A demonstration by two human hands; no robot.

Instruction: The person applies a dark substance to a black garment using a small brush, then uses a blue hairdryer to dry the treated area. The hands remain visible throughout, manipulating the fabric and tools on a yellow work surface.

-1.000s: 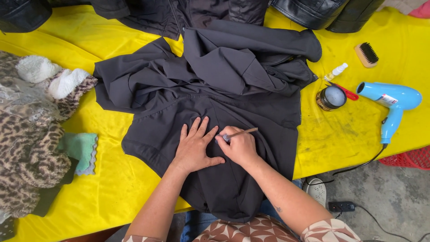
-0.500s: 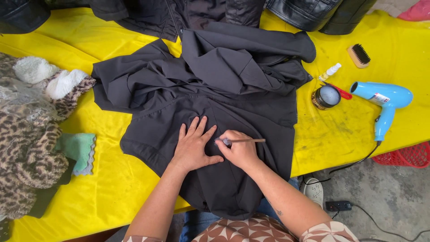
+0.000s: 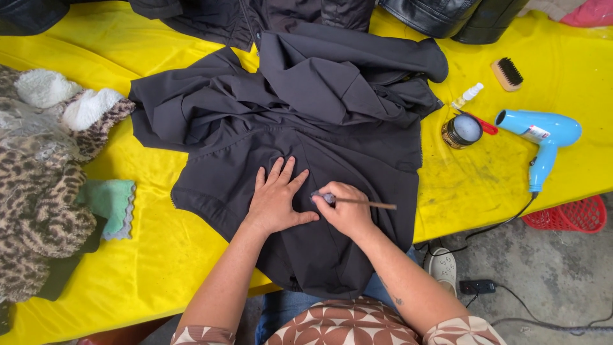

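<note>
Swung flatter since the earlier frames: thin brush [image 3: 363, 202], handle now pointing toward the worktop's right edge rather than angled up. Right hand [image 3: 345, 209] closed around it, bristle end down on the dark jacket [image 3: 306, 128]. Left hand [image 3: 276, 199] just beside, fingers spread flat, pressing the cloth (thumb nearly touching the right hand). Jacket spread across the yellow worktop [image 3: 159, 255], hem hanging over the near edge. Toward the right edge: small open tin [image 3: 462, 131], blue hair dryer [image 3: 541, 135].
</note>
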